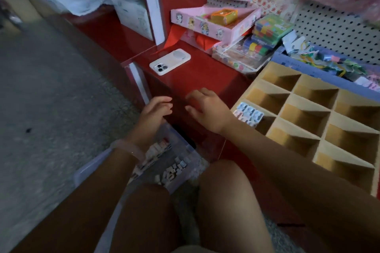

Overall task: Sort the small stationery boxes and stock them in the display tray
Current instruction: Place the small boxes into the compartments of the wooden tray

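Stock on hand: small white-and-grey stationery boxes (pixel 164 167) lying loose in the clear plastic storage bin (pixel 186 170) at my knees, below the red shelf ledge (pixel 197 76). Destination: the tan cardboard display tray with a grid of compartments (pixel 308 98) to my right; only its near-left cell shows stock, a packed cluster of small pale boxes (pixel 248 114), the other visible cells bare. My left hand (pixel 157 112) hangs over the bin's far edge, fingers loosely curled, holding nothing. My right hand (pixel 207 107) hovers over the ledge, fingers spread and relaxed, also empty. Step in hand, as I judge it: reach into the bin. Best done by picking matching boxes together, turning them upright, and filling one cell per kind. Also present: a white phone (pixel 169 61) on the ledge.
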Motion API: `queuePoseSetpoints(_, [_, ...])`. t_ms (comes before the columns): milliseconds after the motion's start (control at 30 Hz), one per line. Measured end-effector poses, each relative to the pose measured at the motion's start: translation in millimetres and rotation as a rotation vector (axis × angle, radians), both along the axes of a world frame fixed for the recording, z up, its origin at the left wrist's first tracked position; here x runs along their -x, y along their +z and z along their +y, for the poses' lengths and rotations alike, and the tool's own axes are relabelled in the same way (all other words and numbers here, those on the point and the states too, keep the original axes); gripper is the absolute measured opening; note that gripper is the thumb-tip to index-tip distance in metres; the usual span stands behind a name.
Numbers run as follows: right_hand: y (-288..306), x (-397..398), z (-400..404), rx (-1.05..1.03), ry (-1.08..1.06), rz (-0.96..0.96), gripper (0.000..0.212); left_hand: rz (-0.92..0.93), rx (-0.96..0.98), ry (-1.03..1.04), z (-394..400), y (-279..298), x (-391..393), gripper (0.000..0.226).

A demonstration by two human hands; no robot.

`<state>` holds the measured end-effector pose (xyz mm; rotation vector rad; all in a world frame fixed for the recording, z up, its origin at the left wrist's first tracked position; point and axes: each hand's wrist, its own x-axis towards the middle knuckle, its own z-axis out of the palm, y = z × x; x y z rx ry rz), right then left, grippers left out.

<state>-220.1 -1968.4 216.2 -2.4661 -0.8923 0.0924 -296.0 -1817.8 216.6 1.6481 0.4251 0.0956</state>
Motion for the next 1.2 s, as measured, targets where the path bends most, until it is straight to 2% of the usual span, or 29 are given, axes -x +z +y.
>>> queuePoseSetpoints(100, [-23.7, 9.8, 38.7, 0.058, 0.175, 0.108, 0.038, 0.018, 0.046, 0.15, 34.8, -16.1, 22.4, 0.019])
queuePoseSetpoints(200, [-54.1, 19.1, 72.2, 0.219, 0.312, 0.23, 0.044, 0.128, 0.065, 0.281, 69.8, -43.6, 49.7, 0.018])
queuePoseSetpoints(300, [-96.2, 21.8, 98.2, 0.296, 0.385, 0.439, 0.047, 0.233, 0.088, 0.374, 97.6, -83.8, 70.2, 0.018])
queuePoseSetpoints(367, [-124.8, 19.2, 114.5, 0.361, 0.391, 0.521, 0.048, 0.302, 0.111, 0.399, 113.8, -116.6, 78.1, 0.016])
queuePoseSetpoints(467, [-171.4, 14.0, 136.8, 0.522, 0.403, 0.525, 0.046, 0.467, 0.168, 0.402, 132.8, -180.6, 81.6, 0.015])
queuePoseSetpoints(600, [-232.1, 17.5, 149.9, 0.533, 0.457, 0.67, 0.048, 0.644, 0.186, 0.408, 144.5, -254.0, 85.7, 0.017])
queuePoseSetpoints(733, [-284.2, 22.3, 151.3, 0.531, 0.429, 0.777, 0.054, 0.846, 0.138, 0.33, 155.0, -321.6, 106.4, 0.037])
queuePoseSetpoints(867, [-327.5, 24.9, 156.0, 0.556, 0.437, 0.809, 0.05, 0.952, -0.063, 0.217, 153.5, -370.5, 127.0, 0.039])
queuePoseSetpoints(967, [-346.5, 26.2, 159.2, 0.563, 0.471, 0.833, 0.045, 1.034, -0.21, 0.053, 149.1, -399.7, 130.7, 0.061])
queuePoseSetpoints(1033, [-351.6, 24.6, 160.0, 0.552, 0.464, 0.853, 0.042, 1.117, -0.295, -0.032, 146.9, -412.7, 126.4, 0.059])
queuePoseSetpoints(1200, [-357.1, 15.0, 157.4, 0.587, 0.423, 0.844, 0.039, 1.208, -0.369, -0.211, 136.0, -426.6, 125.5, 0.06])
